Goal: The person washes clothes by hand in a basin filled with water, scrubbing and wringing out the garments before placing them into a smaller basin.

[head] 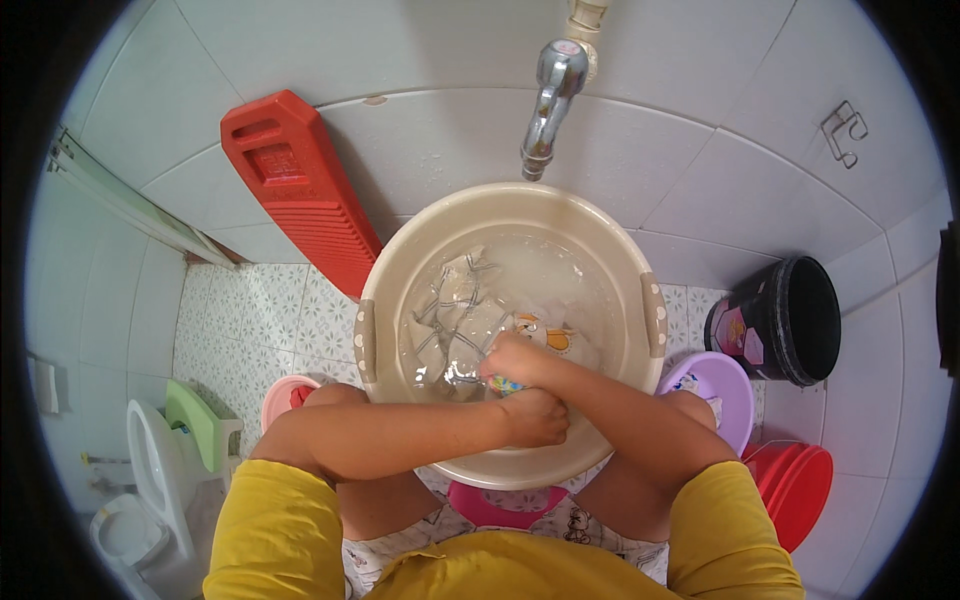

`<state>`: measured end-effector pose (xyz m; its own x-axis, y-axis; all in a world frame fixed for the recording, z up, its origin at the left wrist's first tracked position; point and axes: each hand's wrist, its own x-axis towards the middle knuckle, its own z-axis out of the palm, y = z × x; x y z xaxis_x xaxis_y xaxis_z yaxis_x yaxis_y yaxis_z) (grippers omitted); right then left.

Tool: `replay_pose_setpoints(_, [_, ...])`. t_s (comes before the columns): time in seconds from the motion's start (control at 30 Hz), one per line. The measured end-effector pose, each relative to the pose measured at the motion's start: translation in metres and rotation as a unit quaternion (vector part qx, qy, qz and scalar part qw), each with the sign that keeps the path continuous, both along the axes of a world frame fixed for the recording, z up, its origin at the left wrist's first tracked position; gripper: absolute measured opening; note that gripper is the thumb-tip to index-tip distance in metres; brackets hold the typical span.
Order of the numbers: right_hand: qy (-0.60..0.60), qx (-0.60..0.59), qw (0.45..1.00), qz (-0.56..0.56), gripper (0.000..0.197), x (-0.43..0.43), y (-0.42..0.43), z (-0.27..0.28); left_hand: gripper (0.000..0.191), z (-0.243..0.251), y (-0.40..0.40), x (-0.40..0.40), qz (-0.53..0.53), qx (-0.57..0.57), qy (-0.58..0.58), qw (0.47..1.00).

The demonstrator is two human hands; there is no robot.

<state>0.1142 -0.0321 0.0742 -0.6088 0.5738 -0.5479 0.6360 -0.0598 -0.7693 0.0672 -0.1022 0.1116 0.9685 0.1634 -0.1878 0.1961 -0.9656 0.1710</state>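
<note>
Over a large beige plastic basin (412, 217) my forearms cross, both hands closed into fists. My right hand (516, 355) grips a small multicoloured cloth (505, 385), most of it hidden by the fists. Just below it, my left hand (536, 417) is clenched on the same cloth, as far as the view shows. Cloudy water (544, 259) fills the lower part of the basin. Soaking in it are a pale cloth with dark stripes (457, 300) and, by my right hand, a light cloth with an orange cartoon print (559, 339).
A chrome tap (551, 112) juts above the basin's far rim. A red plastic washboard (307, 199) leans on the tiled wall. At right are a black bucket (772, 322), a purple basin (739, 386) and a red bucket (802, 487); at left, a pink basin (277, 397) and green stool (193, 424).
</note>
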Motion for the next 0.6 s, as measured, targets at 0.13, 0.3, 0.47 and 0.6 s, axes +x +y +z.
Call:
replay_pose_setpoints(0.13, [0.015, -0.009, 1.0, 0.01, 0.027, 0.0, -0.001, 0.002, 0.012, -0.004, -0.003, 0.001, -0.001, 0.026, 0.023, 0.999])
replay_pose_setpoints(0.3, [-0.002, 0.013, 1.0, 0.021, 0.03, 0.0, 0.0, 0.0, 0.013, -0.004, -0.002, 0.002, -0.012, 0.081, 0.039, 0.996])
replay_pose_setpoints(0.47, [-0.003, 0.019, 1.0, -0.002, 0.032, -0.001, 0.001, -0.019, 0.014, -0.012, -0.002, 0.003, -0.006, 0.074, 0.015, 0.997])
replay_pose_setpoints(0.6, [-0.024, 0.014, 0.999, 0.015, 0.034, -0.004, 0.003, -0.008, 0.016, -0.013, 0.0, 0.0, -0.016, 0.088, 0.025, 0.996])
